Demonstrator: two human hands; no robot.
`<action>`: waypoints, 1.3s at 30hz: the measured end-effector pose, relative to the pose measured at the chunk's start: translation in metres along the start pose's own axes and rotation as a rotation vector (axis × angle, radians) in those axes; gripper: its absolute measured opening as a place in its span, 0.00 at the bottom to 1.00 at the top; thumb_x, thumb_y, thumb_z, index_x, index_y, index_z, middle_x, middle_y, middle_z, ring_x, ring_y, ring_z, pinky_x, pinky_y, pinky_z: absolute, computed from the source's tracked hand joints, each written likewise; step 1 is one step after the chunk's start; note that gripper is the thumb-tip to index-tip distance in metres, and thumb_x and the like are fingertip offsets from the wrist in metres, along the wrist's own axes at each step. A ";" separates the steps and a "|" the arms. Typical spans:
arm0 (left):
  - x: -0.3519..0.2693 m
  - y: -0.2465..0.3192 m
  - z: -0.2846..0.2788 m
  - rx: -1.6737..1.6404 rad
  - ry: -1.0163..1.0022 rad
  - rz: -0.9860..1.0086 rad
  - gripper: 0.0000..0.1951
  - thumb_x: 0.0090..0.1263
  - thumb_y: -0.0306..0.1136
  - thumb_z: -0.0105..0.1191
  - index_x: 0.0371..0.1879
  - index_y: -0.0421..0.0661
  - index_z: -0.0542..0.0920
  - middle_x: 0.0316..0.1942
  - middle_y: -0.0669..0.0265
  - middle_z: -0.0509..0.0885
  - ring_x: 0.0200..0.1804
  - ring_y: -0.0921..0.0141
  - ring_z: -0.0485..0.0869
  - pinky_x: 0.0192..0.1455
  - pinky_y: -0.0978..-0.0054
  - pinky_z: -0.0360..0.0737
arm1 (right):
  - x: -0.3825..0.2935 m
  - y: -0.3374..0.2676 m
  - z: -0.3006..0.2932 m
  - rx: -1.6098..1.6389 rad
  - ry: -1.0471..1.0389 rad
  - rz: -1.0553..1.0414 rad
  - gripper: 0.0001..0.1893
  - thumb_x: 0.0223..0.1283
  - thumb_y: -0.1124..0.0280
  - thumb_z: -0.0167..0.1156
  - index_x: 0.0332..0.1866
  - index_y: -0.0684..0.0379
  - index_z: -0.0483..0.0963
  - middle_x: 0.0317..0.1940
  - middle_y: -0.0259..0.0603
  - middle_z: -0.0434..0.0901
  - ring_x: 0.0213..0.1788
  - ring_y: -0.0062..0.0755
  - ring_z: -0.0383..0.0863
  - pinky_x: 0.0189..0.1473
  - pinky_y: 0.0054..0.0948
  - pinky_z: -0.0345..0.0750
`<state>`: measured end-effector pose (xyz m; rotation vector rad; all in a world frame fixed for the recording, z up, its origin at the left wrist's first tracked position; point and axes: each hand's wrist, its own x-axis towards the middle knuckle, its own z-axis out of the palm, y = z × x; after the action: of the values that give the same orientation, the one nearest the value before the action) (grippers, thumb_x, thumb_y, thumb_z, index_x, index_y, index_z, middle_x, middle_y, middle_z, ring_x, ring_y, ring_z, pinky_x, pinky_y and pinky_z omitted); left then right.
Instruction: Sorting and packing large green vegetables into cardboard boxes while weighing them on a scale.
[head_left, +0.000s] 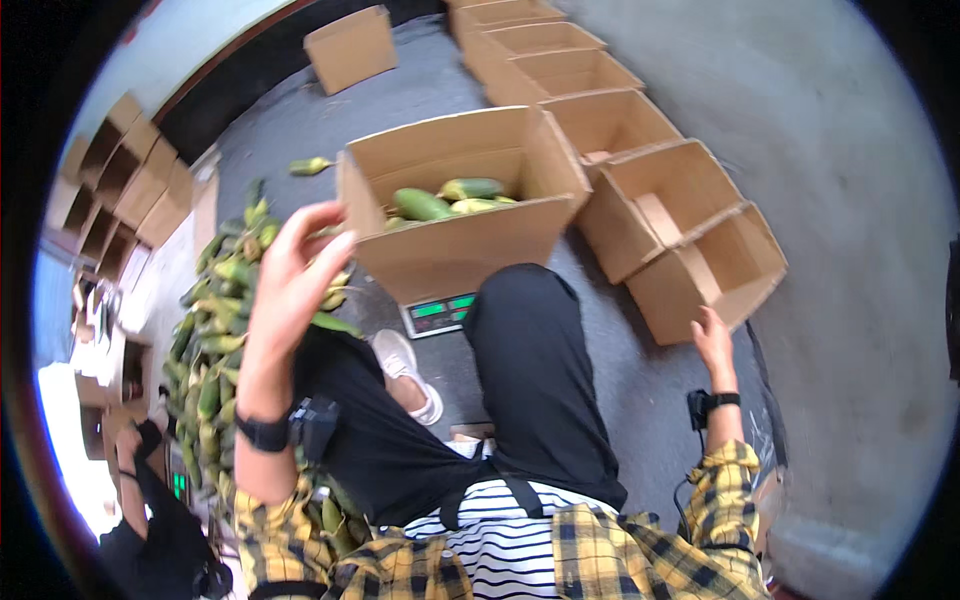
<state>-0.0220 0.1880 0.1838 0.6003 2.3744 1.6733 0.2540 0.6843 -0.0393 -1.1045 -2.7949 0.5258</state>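
Observation:
My left hand is raised by the left wall of an open cardboard box, thumb and fingers apart and nothing between them. Whether its fingertips touch the box cannot be made out. Inside the box lie several long green vegetables, possibly green radishes. Under the box is a digital scale with lit green displays. Off to the right, my right hand reaches the near corner of an open-topped cardboard box. Its fingertips overlap that corner; a grip cannot be confirmed.
A large heap of green vegetables lies left of my legs. One loose vegetable is beyond it. A row of open boxes runs along the grey wall. Stacked boxes stand far left. Another person's arm shows at lower left.

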 end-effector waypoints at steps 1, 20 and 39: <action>0.012 -0.005 0.002 0.017 -0.006 0.025 0.19 0.67 0.33 0.57 0.54 0.37 0.73 0.48 0.62 0.78 0.50 0.73 0.78 0.52 0.76 0.76 | 0.002 -0.002 0.003 0.046 -0.014 0.009 0.22 0.58 0.66 0.58 0.58 0.60 0.70 0.50 0.51 0.79 0.51 0.46 0.79 0.54 0.39 0.75; 0.116 -0.128 -0.031 0.388 0.214 -0.049 0.24 0.62 0.43 0.61 0.49 0.36 0.77 0.45 0.53 0.82 0.46 0.65 0.82 0.50 0.69 0.78 | -0.033 -0.249 -0.117 0.773 -0.284 -0.271 0.09 0.63 0.71 0.57 0.40 0.64 0.81 0.28 0.34 0.81 0.30 0.20 0.79 0.32 0.21 0.77; 0.132 -0.136 -0.033 0.755 0.003 -0.356 0.26 0.56 0.54 0.60 0.22 0.37 0.74 0.22 0.52 0.79 0.28 0.60 0.79 0.34 0.62 0.75 | 0.050 -0.319 -0.110 0.691 -0.244 -0.422 0.16 0.71 0.64 0.48 0.26 0.59 0.70 0.16 0.24 0.66 0.18 0.09 0.62 0.20 0.14 0.59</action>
<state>-0.1834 0.1756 0.0803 0.2300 2.8644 0.6094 0.0339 0.5327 0.1724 -0.3173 -2.5465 1.4793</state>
